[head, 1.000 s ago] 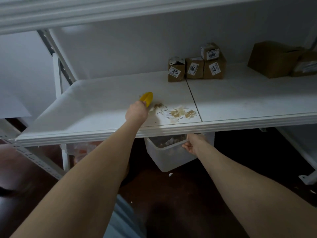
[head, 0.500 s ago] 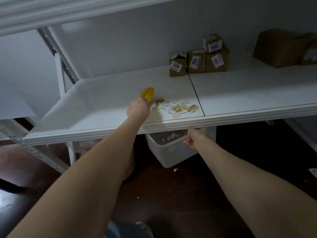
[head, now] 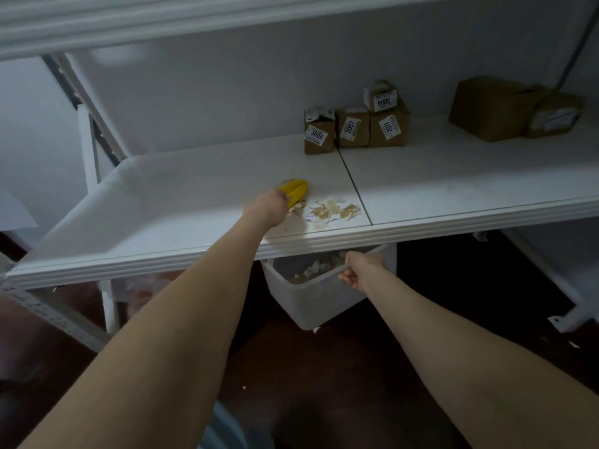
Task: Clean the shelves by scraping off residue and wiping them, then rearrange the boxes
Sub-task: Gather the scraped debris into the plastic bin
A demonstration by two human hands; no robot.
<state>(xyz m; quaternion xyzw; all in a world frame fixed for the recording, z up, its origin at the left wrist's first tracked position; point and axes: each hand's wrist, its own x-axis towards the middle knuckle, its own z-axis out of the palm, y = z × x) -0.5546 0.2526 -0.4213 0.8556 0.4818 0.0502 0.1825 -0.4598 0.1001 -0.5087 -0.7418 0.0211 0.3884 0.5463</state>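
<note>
The left grip curls around a yellow plastic scraper on the white shelf, near its front edge and just beside flaky tan residue. Under that edge, the right grip clasps the rim of a translucent plastic bin. Small labelled brown cardboard boxes stand at the back edge.

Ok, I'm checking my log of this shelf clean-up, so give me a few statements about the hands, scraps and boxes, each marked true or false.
1. The left hand grips a yellow plastic scraper on the white shelf board. True.
2. The right hand wipes the shelf with a cloth. False: it grips the rim of the translucent plastic bin under the shelf's front edge.
3. Right of the scraper lie pale scraped residue flakes. True.
4. The small cardboard box labelled 3004 stands directly on the shelf. False: it sits atop the brown cardboard box labelled 2011.
</note>
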